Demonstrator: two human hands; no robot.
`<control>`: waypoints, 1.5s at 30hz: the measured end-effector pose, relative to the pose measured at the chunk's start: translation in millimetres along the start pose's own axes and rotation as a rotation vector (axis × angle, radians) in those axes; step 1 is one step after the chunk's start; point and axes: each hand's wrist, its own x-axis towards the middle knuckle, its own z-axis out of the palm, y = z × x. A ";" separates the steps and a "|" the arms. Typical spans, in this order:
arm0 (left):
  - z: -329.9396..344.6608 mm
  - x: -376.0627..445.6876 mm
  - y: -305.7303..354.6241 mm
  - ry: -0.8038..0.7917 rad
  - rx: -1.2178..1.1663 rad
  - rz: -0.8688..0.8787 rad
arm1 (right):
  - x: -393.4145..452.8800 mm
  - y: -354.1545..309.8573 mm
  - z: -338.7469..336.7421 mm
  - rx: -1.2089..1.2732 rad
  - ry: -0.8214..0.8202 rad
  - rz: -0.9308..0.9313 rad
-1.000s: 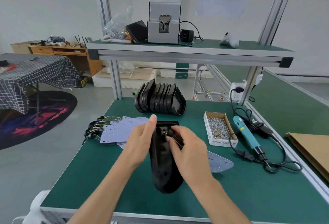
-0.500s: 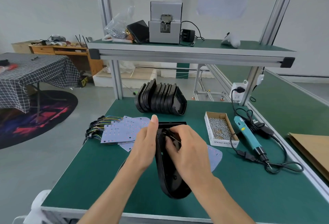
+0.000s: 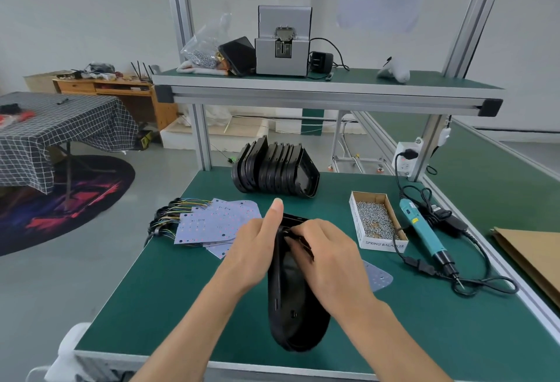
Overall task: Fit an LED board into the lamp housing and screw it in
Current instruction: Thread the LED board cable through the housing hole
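Black lamp housing [image 3: 295, 306] stands on edge mid-bench, long axis toward camera, rounded end nearest. LED board [image 3: 377, 277], pale and perforated, lies flat just right of it, partly hidden.

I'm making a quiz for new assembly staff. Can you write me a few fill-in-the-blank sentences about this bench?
1. Both hands, left and right, hold a black lamp ____.
2. The cardboard box is full of ____.
3. The blue electric screwdriver lies to the ____ of that box.
4. The pile of LED boards with coloured wires lies to the ____ of the hands.

Missing words: housing; screws; right; left
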 end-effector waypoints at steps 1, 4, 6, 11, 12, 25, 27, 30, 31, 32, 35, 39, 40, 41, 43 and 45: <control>0.7 -0.5 0.2 -0.001 0.008 0.008 | -0.8 0.6 1.6 -0.001 0.023 -0.006; 2.2 -2.2 2.1 0.003 0.026 0.008 | -2.9 1.3 5.3 0.006 0.093 -0.027; 3.4 -5.0 4.6 0.004 0.020 -0.007 | -5.0 1.5 8.2 0.021 0.144 -0.039; 7.0 -8.5 7.2 0.019 -0.004 -0.024 | -9.0 2.2 16.3 0.064 0.256 -0.035; 7.5 -8.7 7.2 0.025 -0.008 -0.024 | -10.1 2.4 17.8 0.070 0.270 -0.036; 10.9 -13.1 1.1 0.123 0.000 0.086 | -15.0 -7.8 16.6 0.168 0.255 0.030; 11.0 -15.1 1.5 0.134 0.041 0.126 | -14.0 -12.5 12.4 0.230 0.214 0.086; 11.6 -15.2 1.1 0.147 0.065 0.197 | -11.2 -17.4 7.3 0.288 0.166 0.198; 11.9 -15.0 1.3 0.156 0.072 0.223 | -11.2 -18.6 5.9 0.287 0.161 0.226; 12.2 -14.7 1.2 0.167 0.076 0.239 | -12.0 -20.0 5.1 0.275 0.152 0.236; 12.5 -14.5 -0.5 0.188 0.067 0.254 | -15.8 -24.3 2.8 0.201 0.133 0.200; 11.7 -12.0 -2.1 0.181 0.084 0.320 | -12.8 -25.5 0.0 0.229 0.147 0.261; 11.5 -11.0 -1.5 0.183 0.085 0.329 | -11.6 -25.1 -0.1 0.224 0.148 0.257; 11.1 -10.4 -0.5 0.186 0.086 0.339 | -11.2 -25.1 0.2 0.192 0.149 0.236; 9.8 -8.4 0.1 0.196 0.101 0.358 | -12.0 -25.4 1.2 0.115 0.137 0.201; 8.4 -6.5 -0.8 0.201 0.127 0.384 | -13.3 -24.9 0.5 0.076 0.095 0.183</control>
